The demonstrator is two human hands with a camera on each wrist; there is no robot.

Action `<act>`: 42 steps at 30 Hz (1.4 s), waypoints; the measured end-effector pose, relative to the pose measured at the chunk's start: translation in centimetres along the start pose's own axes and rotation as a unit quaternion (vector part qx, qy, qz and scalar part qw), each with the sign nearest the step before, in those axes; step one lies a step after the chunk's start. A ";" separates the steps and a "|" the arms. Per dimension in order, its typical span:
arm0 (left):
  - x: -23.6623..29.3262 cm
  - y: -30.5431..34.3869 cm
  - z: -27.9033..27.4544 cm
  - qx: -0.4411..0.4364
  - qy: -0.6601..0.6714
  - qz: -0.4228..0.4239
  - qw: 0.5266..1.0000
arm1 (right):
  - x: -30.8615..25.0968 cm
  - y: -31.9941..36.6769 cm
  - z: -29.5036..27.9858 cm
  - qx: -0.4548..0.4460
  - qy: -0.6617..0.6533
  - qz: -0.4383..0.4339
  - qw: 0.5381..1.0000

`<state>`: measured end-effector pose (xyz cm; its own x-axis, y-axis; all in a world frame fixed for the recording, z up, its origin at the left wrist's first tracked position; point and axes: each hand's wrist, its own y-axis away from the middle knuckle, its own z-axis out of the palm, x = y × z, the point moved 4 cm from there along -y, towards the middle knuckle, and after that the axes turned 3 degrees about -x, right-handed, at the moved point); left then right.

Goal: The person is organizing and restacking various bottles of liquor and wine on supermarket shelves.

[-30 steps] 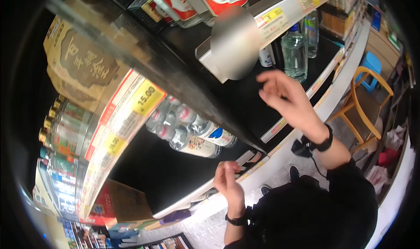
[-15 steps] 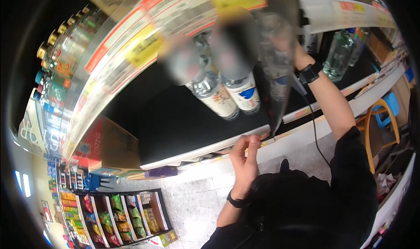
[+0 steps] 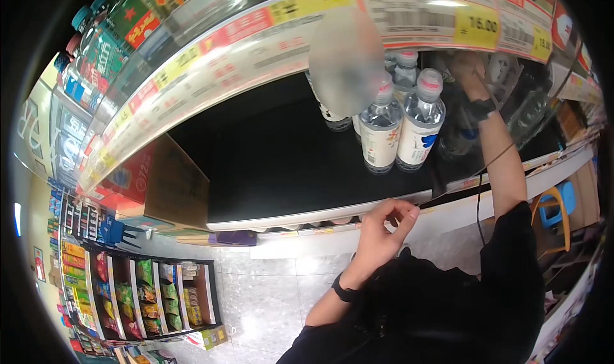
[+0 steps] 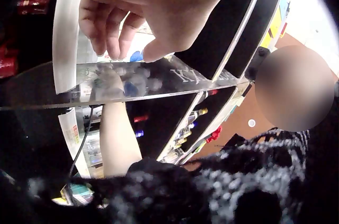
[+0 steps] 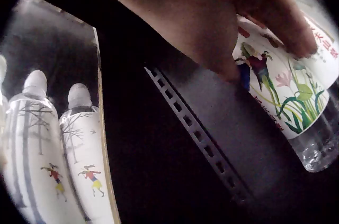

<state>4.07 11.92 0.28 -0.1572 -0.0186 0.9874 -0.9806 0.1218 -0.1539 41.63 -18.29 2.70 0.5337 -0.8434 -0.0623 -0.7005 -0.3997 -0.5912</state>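
Observation:
My right hand (image 3: 470, 76) reaches in behind a clear divider panel (image 3: 511, 118) on the shelf. In the right wrist view its fingers curl round a clear water bottle (image 5: 291, 94) whose white label shows flowers and a figure. My left hand (image 3: 387, 228) is at the shelf's front edge with loosely curled fingers and nothing in them, as the left wrist view also shows. Left of the divider, several clear bottles with pink-and-white caps stand upright, among them one with a blue-marked label (image 3: 421, 124) and one with a floral label (image 3: 380, 137).
A price-tag rail (image 3: 422, 15) crosses above the black shelf (image 3: 275, 166). A cardboard box (image 3: 173, 185) occupies its left end. More bottles (image 3: 96, 47) stand on the upper shelf at left. Behind are a snack rack (image 3: 150, 293) and a wooden chair (image 3: 553, 220). A cable (image 3: 481, 210) hangs near my right arm.
My right hand, empty a second ago, has gone in behind the divider and now grips a bottle. My left hand has moved right along the shelf edge. The head view has swung left.

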 end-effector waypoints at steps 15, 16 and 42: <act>-0.4 0.0 -2.1 -0.043 -0.049 -0.031 0.997 | -13.9 6.4 -11.2 -0.021 -0.002 0.262 0.965; -0.3 0.0 -2.1 -0.044 -0.050 -0.032 0.997 | -13.9 6.4 -11.3 -0.020 0.000 0.268 0.963; 6.9 0.2 3.3 -0.174 -0.026 0.199 0.964 | -23.5 26.0 -24.9 0.353 -0.250 0.270 0.860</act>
<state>2.43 8.58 6.98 -0.5269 0.0492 0.8485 -0.7443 0.4554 -0.4885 -0.89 -17.81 8.82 0.4816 -0.5078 -0.7143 -0.5414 0.4685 -0.6981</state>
